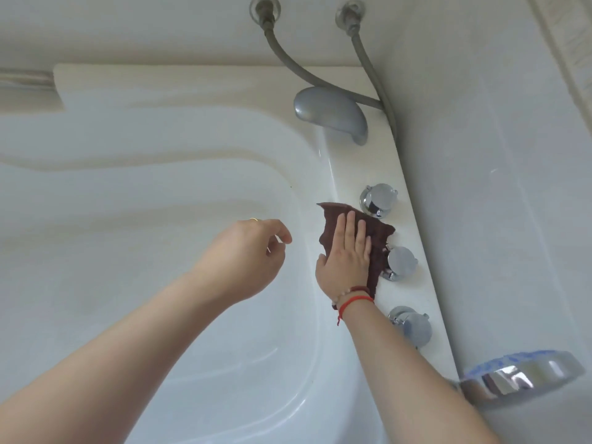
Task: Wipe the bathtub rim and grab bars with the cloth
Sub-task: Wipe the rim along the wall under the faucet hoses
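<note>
A dark brown cloth (378,233) lies flat on the white bathtub rim (352,177), between the upper chrome knob (378,200) and the middle chrome knob (400,262). My right hand (347,254) presses on the cloth with its fingers stretched out flat; red string bracelets circle the wrist. My left hand (246,254) hovers over the tub basin to the left of the cloth, fingers loosely curled, holding nothing, with a ring on one finger. No grab bar is in view.
A grey spout (330,115) sits on the rim further up, with two grey hoses (307,72) running to the wall. A third chrome knob (411,325) and a chrome shower head (519,376) lie nearer me. The tiled wall (496,155) borders the rim's right side.
</note>
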Demonstrator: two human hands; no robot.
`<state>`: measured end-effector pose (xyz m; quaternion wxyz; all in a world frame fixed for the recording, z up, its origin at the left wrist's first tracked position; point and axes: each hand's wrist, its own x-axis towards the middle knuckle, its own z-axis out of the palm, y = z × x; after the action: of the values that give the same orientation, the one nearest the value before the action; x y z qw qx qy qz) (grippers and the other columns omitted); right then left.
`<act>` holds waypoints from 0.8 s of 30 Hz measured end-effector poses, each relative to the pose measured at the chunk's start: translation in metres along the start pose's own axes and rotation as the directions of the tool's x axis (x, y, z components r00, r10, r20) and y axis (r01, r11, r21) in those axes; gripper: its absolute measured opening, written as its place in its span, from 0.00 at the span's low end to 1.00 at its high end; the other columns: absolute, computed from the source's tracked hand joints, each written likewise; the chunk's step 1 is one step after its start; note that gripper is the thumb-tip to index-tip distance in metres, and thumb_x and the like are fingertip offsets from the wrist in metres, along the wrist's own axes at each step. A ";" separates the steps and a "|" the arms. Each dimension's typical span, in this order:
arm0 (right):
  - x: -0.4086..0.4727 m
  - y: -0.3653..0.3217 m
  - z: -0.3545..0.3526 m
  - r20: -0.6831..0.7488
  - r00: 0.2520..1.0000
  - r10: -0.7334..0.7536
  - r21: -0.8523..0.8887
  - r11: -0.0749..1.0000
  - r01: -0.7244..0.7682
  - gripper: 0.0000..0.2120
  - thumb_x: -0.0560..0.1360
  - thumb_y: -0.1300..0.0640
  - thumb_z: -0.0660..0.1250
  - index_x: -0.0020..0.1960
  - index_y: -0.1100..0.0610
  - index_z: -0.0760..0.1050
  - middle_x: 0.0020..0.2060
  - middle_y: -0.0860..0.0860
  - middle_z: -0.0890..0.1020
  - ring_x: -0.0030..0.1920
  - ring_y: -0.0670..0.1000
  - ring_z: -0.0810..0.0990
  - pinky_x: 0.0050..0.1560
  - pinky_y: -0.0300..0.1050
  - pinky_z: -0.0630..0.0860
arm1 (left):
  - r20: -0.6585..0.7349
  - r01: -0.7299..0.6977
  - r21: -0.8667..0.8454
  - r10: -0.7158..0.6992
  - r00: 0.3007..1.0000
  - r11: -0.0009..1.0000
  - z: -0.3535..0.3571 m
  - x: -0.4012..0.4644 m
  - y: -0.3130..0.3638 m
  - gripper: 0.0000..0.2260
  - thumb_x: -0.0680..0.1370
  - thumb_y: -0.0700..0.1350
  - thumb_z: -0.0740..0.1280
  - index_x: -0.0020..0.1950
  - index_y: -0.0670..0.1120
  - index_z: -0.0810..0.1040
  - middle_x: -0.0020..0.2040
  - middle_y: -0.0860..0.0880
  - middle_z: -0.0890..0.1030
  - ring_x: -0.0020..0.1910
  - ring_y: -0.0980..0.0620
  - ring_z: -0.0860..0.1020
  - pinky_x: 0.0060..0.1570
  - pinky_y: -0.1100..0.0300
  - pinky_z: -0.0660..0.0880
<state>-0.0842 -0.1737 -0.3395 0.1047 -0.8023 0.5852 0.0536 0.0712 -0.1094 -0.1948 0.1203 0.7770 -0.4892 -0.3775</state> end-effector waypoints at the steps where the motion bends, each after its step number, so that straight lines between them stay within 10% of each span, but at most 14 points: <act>1: 0.011 -0.003 -0.004 0.021 1.000 0.007 0.031 0.999 -0.008 0.39 0.72 0.57 0.64 0.77 0.60 0.46 0.76 0.55 0.49 0.76 0.57 0.48 0.73 0.52 0.44 | -0.006 -0.006 0.003 0.006 1.000 1.000 -0.002 0.002 0.001 0.11 0.79 0.44 0.57 0.56 0.52 0.76 0.38 0.58 0.70 0.34 0.60 0.70 0.34 0.63 0.66; 4: 0.028 -0.009 -0.009 0.000 0.999 0.044 0.059 0.997 -0.044 0.38 0.74 0.58 0.61 0.77 0.60 0.43 0.76 0.54 0.46 0.76 0.55 0.45 0.73 0.51 0.43 | -0.027 -0.028 0.012 0.028 0.999 1.000 -0.011 0.011 0.003 0.11 0.79 0.44 0.57 0.56 0.52 0.76 0.40 0.56 0.71 0.34 0.60 0.70 0.38 0.62 0.67; 9: 0.017 0.004 0.012 -0.127 0.991 -0.036 0.009 0.999 0.038 0.44 0.56 0.65 0.75 0.70 0.64 0.64 0.67 0.60 0.71 0.68 0.60 0.67 0.67 0.55 0.63 | -0.098 -0.084 0.051 0.089 0.991 0.995 -0.038 0.029 0.009 0.12 0.79 0.44 0.56 0.56 0.53 0.75 0.41 0.57 0.72 0.35 0.59 0.71 0.33 0.67 0.67; 24: 0.085 -0.019 -0.003 -0.122 0.985 -0.121 -0.063 0.991 0.114 0.43 0.46 0.59 0.81 0.61 0.68 0.75 0.60 0.63 0.77 0.58 0.63 0.78 0.56 0.52 0.75 | -0.224 -0.212 0.134 0.238 0.945 0.968 -0.086 0.069 0.032 0.12 0.79 0.43 0.56 0.58 0.52 0.75 0.44 0.53 0.71 0.45 0.50 0.73 0.43 0.61 0.69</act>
<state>-0.0399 -0.2474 -0.3517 0.0484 -0.8399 0.5405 0.0131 0.1265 -0.1998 -0.1500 0.1779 0.7611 -0.5764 -0.2382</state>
